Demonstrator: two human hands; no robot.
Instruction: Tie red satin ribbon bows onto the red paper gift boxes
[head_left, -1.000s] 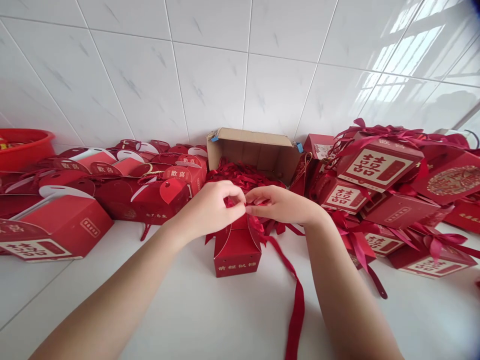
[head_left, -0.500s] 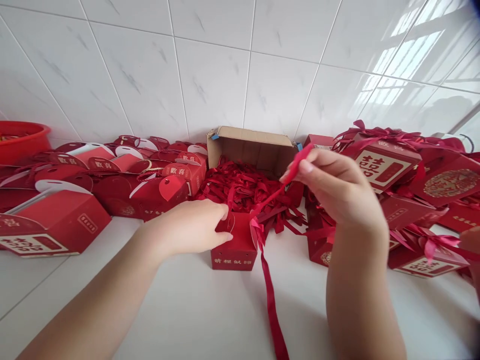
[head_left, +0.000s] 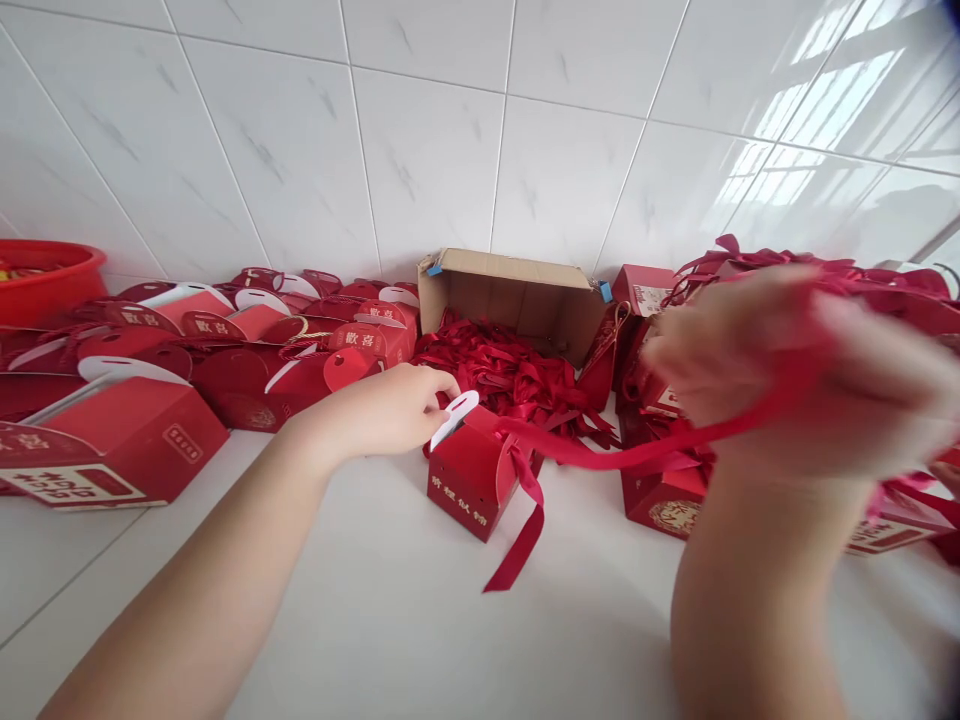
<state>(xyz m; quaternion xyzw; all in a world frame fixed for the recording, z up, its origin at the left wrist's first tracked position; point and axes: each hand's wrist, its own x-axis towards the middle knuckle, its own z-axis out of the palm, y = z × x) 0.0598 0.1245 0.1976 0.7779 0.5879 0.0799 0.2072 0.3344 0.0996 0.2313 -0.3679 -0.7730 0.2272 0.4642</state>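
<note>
A small red gift box [head_left: 463, 488] with gold lettering stands on the white tabletop in front of me. My left hand [head_left: 401, 408] pinches its raised flap, whose white inner side [head_left: 456, 415] faces up beside my fingers. A red ribbon [head_left: 611, 458] passes through the opposite flap. One end hangs down onto the tabletop; the other runs to my right hand [head_left: 862, 390]. That hand is smeared by motion, its fingers closed around the ribbon, off to the right above other boxes.
Behind the gift box, an open cardboard carton [head_left: 517, 268] lies against the tiled wall with loose red ribbons [head_left: 510, 375] spilling out. Several red boxes [head_left: 150, 425] crowd the left, near a red basin [head_left: 52, 290]. More boxes [head_left: 664, 495], some tied with ribbon, are stacked at right.
My right hand has swung to the right, drawing the ribbon through the flap, so the hanging end is shorter. The gift box has turned and tilted slightly; its left flap now shows its white side.
</note>
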